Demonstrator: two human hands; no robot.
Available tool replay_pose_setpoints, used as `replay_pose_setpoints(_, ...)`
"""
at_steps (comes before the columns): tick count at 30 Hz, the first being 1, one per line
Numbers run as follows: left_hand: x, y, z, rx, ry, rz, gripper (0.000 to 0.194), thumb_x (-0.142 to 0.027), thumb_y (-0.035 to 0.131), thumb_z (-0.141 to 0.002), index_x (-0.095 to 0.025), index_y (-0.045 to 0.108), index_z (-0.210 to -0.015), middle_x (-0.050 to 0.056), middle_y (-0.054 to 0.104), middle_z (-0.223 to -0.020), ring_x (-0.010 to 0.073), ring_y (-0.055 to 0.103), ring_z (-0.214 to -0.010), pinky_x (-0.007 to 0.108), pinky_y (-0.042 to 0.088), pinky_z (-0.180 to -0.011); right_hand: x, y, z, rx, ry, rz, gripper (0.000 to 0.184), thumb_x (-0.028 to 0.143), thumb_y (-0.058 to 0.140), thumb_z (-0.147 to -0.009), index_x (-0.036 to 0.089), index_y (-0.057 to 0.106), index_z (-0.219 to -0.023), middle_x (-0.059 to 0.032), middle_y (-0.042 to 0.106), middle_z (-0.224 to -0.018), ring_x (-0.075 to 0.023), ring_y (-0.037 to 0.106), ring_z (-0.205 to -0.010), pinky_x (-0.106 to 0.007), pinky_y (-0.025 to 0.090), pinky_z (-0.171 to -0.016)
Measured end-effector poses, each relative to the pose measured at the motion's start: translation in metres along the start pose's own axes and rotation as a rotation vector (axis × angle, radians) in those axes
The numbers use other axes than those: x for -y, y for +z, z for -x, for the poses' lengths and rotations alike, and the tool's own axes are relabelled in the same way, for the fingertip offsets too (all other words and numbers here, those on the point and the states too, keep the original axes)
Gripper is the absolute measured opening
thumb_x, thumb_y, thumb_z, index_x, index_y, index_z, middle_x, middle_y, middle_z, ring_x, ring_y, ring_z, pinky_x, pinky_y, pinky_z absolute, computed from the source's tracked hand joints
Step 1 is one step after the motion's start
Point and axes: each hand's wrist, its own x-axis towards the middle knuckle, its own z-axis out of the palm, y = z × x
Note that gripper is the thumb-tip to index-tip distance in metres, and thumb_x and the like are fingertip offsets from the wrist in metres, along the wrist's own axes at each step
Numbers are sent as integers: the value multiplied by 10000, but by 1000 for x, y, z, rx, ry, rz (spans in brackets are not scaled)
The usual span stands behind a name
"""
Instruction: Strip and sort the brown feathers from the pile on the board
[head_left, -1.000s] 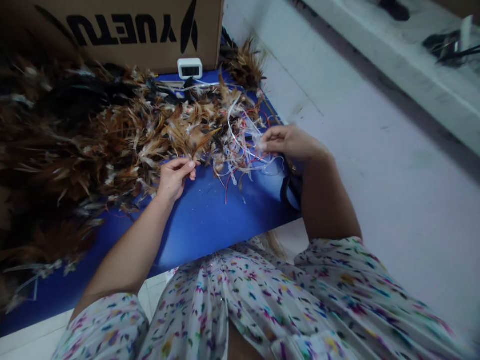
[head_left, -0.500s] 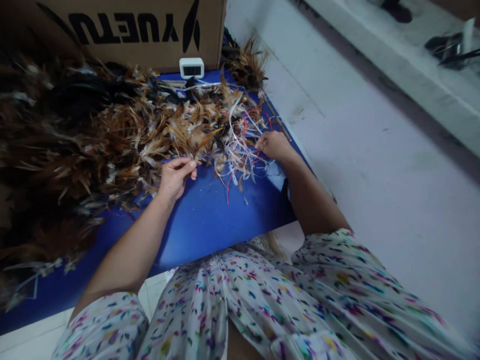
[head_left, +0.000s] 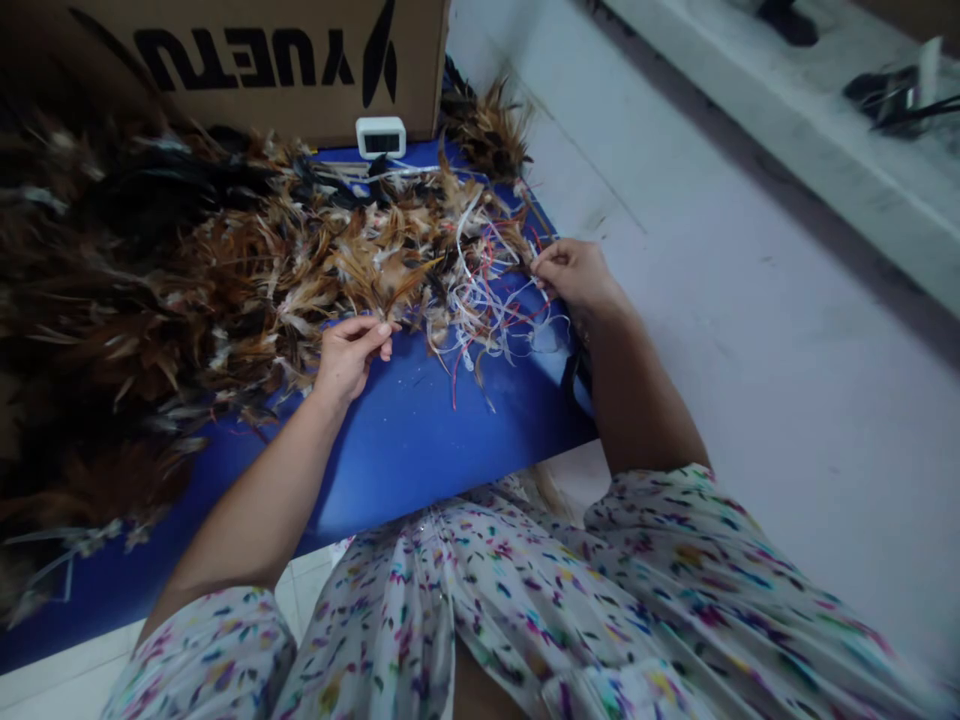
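My left hand (head_left: 349, 360) is closed in a pinch, thumb against fingertips, on the base of a small bunch of brown feathers (head_left: 388, 284). The bunch points away from me, over the front of a large feather pile (head_left: 247, 245). At the right edge of a tangle of white and red strings (head_left: 480, 315), my right hand (head_left: 581, 272) pinches thumb and finger together. A pale strand seems to be at its fingertips, but I cannot make out for certain what it holds. The tangle lies on the blue tabletop (head_left: 405, 420), against the feathers.
Behind the feathers stands a cardboard box (head_left: 300, 105) with upside-down lettering. In front of it sits a small white digital display (head_left: 381, 138). More dark brown feathers (head_left: 491, 125) lie at the back right corner. A pale wall (head_left: 720, 300) borders the table on the right.
My right hand has moved right and slightly up, away from the middle of the string tangle. My left hand has stayed in place with the feather bunch.
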Motion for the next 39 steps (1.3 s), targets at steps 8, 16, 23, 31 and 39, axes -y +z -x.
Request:
replay_pose_setpoints(8, 2, -2, -1, 5, 11, -14, 343, -357, 959, -496, -157, 718, -636, 29, 725, -635, 62, 553, -433, 189, 445, -436, -16, 5, 1, -187, -246, 432, 151, 106, 630, -723, 201, 658, -837, -71, 711, -883, -246, 675, -859, -413, 538, -859)
replay_pose_setpoints(16, 1, -2, -1, 10, 13, -18, 345, -361, 957, -499, -161, 712, -637, 26, 723, -640, 63, 553, -439, 192, 442, -441, -5, 22, 2, 84, -322, 598, 132, 221, 610, -813, 191, 726, -869, -113, 729, -993, -277, 686, -930, -392, 522, -861)
replay_pose_setpoints(23, 2, -4, -1, 21, 6, -19, 348, -363, 956, -504, -154, 718, -648, 35, 725, -638, 63, 552, -432, 193, 443, -446, 3, 34, 1, 196, -233, 709, 155, 173, 566, -820, 155, 719, -829, -133, 757, -920, -279, 700, -892, -340, 500, -797)
replay_pose_setpoints(31, 1, -3, -1, 20, 2, -36, 346, -376, 955, -498, -166, 723, -644, 17, 704, -586, 66, 551, -425, 196, 451, -459, 13, 22, 2, 133, -98, 342, 84, 133, 618, -762, 165, 648, -690, -38, 683, -692, -178, 636, -693, -277, 472, -669)
replay_pose_setpoints(39, 0, -1, 0, 14, 8, -18, 342, -364, 963, -491, -155, 727, -625, 32, 724, -617, 62, 553, -422, 186, 436, -434, 28, -3, 15, 101, -33, -231, 194, 266, 731, -767, 205, 587, -652, 40, 565, -513, -70, 436, -419, -209, 324, -409)
